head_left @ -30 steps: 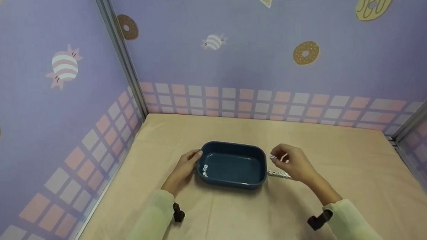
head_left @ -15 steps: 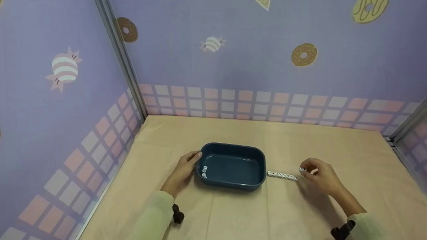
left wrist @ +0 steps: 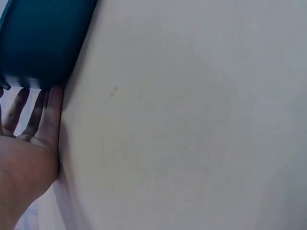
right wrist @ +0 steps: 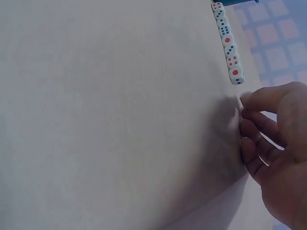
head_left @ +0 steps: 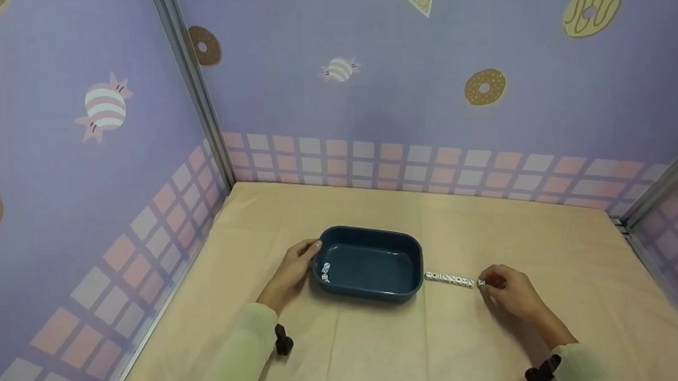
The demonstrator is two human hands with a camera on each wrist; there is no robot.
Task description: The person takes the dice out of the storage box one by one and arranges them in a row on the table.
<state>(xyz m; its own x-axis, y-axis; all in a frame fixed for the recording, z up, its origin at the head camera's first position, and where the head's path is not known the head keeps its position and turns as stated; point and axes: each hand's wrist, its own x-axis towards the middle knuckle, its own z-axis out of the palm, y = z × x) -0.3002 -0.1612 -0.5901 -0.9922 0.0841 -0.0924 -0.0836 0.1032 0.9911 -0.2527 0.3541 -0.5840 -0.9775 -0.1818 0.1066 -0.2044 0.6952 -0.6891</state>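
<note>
A dark blue rectangular dish (head_left: 370,268) stands on the table, with a few white dice (head_left: 325,271) at the left end inside it. My left hand (head_left: 292,270) holds the dish's left end, thumb on the rim; in the left wrist view its fingers (left wrist: 50,115) reach the dish's outer wall. Right of the dish runs a straight row of white dice (head_left: 449,279) with red and blue dots. Just past the row's right end, my right hand (head_left: 511,290) pinches a single die (head_left: 481,283) between thumb and fingertips, a small gap from the last die.
A pale cloth (head_left: 378,347) covers the table. Purple patterned panels (head_left: 359,111) stand behind and at both sides, joined by a metal post (head_left: 200,99) at the back left corner. The row's left end lies close to the dish's right wall.
My right hand has moved right and down with the die, from beside the dish's right rim to the row's far end, uncovering the row. The left hand and dish have stayed put.
</note>
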